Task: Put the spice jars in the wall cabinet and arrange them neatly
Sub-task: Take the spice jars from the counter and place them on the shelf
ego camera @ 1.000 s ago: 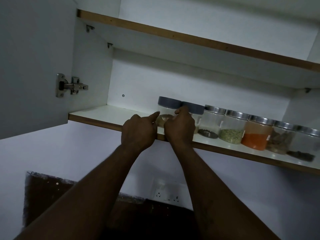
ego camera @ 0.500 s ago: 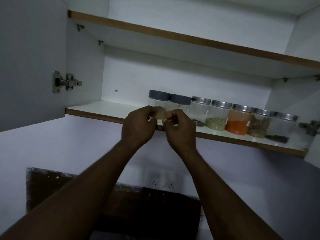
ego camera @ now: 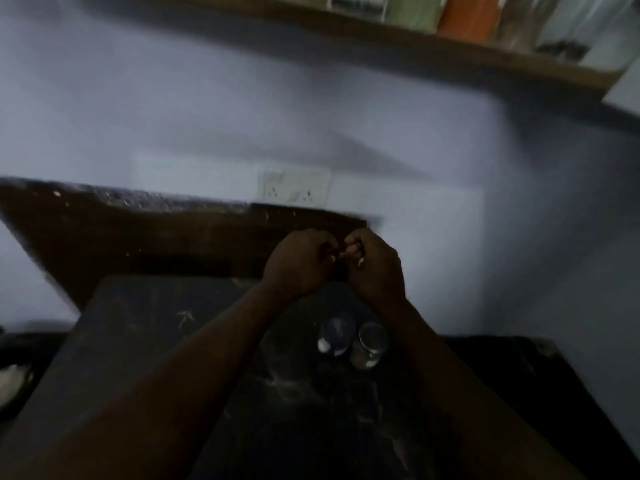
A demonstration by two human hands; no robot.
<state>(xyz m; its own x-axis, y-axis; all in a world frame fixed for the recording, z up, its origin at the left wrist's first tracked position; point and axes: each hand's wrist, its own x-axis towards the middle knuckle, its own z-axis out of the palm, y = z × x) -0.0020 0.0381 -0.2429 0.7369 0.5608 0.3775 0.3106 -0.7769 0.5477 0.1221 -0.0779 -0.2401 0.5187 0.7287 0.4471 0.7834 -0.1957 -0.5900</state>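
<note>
The view is blurred and dim. My left hand [ego camera: 298, 263] and my right hand [ego camera: 374, 265] are curled into loose fists side by side, knuckles almost touching, in front of the wall above the counter; I see nothing in either. Below them two spice jars stand on the dark countertop [ego camera: 145, 341]: one with a bluish lid [ego camera: 336, 334] and one with a silvery lid [ego camera: 371, 344]. At the top edge the cabinet shelf [ego camera: 450, 51] carries a row of jars, among them a green one [ego camera: 410, 8] and an orange one [ego camera: 469, 15].
A white double socket plate [ego camera: 294, 185] sits on the pale wall above a dark brown backsplash [ego camera: 138, 233]. A pale object [ego camera: 12, 377] lies at the far left edge of the counter.
The view has swung down from the cabinet to the counter. Both hands have left the shelf jars and dropped together, closed, to a spot above the two jars on the counter.
</note>
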